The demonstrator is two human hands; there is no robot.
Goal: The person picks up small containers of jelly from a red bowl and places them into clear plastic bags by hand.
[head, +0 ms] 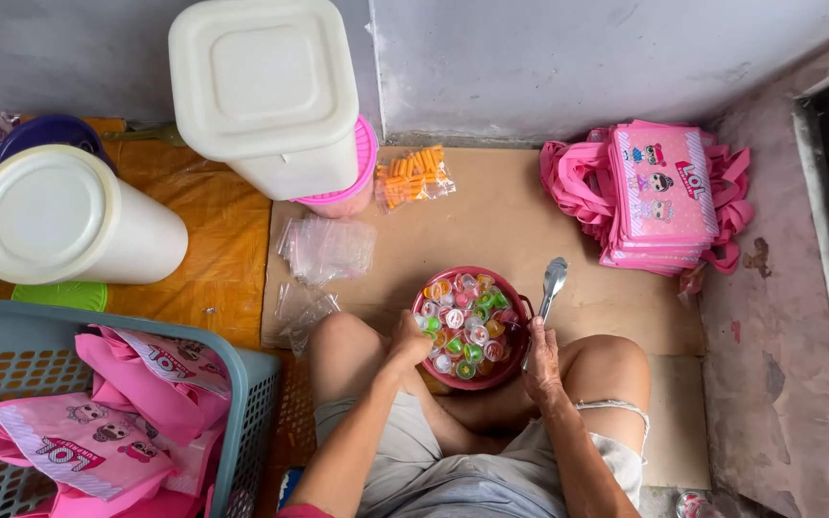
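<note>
From the head view, the person sits on the floor (769, 364) with knees spread, and a red bowl (520, 357) rests between them on brown cardboard (491, 230), close enough that both hands meet it without reaching. The bowl is heaped with small jelly cups (464, 331) in green, orange, red and clear, sealed with foil lids.

The left hand (407, 343) sits on the bowl's left rim, fingers curled closed over the edge, which looks like a steadying hold so the bowl stays put. Whether a cup is tucked inside that fist cannot be told. The right hand (541, 364) is at the bowl's right rim, fingers wrapped around the handle of a metal spoon (554, 278); the spoon's head points away from the person, just beyond the bowl's far right edge, clear of the cups.

Left of the bowl, near the left knee, lie loose clear bags (326, 249), within arm's range. Beyond the bowl, toward the wall, a packet of orange sticks (413, 176) lies beside a white tub (266, 91) that stands on a pink container (362, 177). Further left a white round bucket (59, 216) lies on an orange mat (213, 249). Well right of the bowl is a neat stack of pink bags (659, 192). Near left of the bowl, a blue basket (251, 393) holds more pink bags, loosely dropped in
</note>
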